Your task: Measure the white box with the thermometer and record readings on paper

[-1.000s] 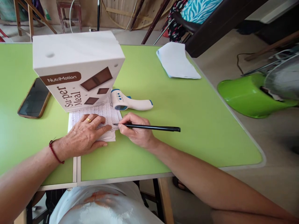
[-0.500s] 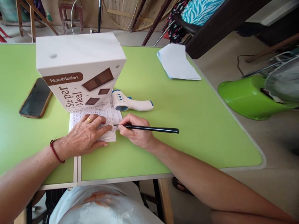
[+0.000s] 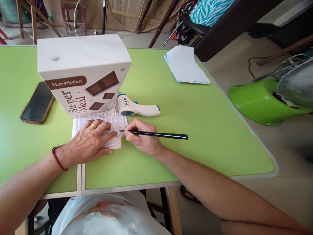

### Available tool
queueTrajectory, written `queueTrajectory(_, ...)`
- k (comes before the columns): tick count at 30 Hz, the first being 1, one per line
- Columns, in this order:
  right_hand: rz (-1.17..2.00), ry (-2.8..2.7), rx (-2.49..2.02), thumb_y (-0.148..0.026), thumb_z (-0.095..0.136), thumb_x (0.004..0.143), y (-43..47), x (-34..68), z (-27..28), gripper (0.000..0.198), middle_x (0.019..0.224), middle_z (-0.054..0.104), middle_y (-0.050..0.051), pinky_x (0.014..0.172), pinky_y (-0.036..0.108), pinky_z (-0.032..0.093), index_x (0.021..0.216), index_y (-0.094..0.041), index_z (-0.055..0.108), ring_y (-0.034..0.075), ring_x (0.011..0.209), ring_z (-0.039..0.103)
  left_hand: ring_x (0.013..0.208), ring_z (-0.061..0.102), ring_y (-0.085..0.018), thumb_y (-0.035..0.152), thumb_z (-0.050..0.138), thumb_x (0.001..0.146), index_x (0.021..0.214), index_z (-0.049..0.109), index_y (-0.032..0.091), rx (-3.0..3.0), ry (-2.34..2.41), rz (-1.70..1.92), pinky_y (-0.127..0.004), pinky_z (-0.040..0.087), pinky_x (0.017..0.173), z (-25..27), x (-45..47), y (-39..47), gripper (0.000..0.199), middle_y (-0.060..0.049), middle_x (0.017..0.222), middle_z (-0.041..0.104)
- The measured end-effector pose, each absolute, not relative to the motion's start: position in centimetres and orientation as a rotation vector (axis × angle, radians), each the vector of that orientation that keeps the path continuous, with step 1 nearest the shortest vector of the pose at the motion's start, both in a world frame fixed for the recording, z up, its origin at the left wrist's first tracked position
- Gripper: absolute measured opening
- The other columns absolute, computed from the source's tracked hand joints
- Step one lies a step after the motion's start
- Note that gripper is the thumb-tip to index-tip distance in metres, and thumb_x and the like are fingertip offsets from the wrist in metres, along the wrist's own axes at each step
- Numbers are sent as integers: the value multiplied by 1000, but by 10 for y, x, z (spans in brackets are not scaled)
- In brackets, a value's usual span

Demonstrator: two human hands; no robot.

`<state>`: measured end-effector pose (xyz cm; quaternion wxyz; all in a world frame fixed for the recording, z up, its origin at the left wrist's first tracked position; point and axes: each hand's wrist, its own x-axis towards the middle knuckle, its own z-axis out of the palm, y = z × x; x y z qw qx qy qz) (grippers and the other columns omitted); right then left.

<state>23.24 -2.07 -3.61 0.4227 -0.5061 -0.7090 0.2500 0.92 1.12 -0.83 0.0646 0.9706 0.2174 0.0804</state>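
Note:
My right hand [image 3: 143, 137] pinches a black pen [image 3: 161, 134], its tip at the right part of a sheet of paper [image 3: 114, 121] covered in dense handwriting. Flat on the lower left of that paper rests my left hand [image 3: 89, 140], fingers spread, with a ring and a dark red cord bracelet. A white box [image 3: 97, 86] printed "NutriMotion Su-per Meal" stands upright on the paper's far part and hides some of it. Just beyond my right hand lies a white and blue infrared thermometer [image 3: 139, 108], touching the paper's edge.
A smartphone [image 3: 37, 103] in a brown case lies left of the box. Folded white paper [image 3: 187, 65] sits at the far right of the green table [image 3: 207, 137]. Past the table's right edge is a bright green plastic object [image 3: 259, 101]. A wooden stool [image 3: 73, 14] stands behind.
The pen and my right hand have shifted very slightly to the right. My left hand, the box and the thermometer look the same.

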Motion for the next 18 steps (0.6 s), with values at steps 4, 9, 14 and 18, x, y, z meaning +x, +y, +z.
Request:
queueTrajectory(4,656,-1772,-1244,-19,56,75,-20,232,-37,11,57,58,-3,45,22,38,66,-22,51,10,48,48,104,47,-32,51,52,94,126,56,17,2931,650,261,-49,45,88,-8,9,11,47,-14,117,54)
queueTrajectory(9,666,-1766,-1208,-16,55,74,-20,233,-38,11,56,57,-4,46,22,40,65,-22,51,10,49,49,104,48,-32,49,54,93,127,57,17,2917,658,248,-49,45,88,-7,9,11,46,-14,117,54)
queueTrajectory(14,649,-1755,-1175,-15,56,75,-20,233,-38,12,56,58,-4,45,21,39,65,-21,52,9,48,49,105,47,-33,52,51,94,127,56,18,2918,650,255,-49,45,88,-8,9,11,48,-15,117,54)
queueTrajectory(18,634,-1762,-1211,-14,56,74,-20,233,-37,13,56,57,-4,44,21,38,65,-21,51,9,47,48,105,47,-33,51,53,93,127,56,17,2914,649,251,-49,45,89,-9,9,12,48,-15,117,53)
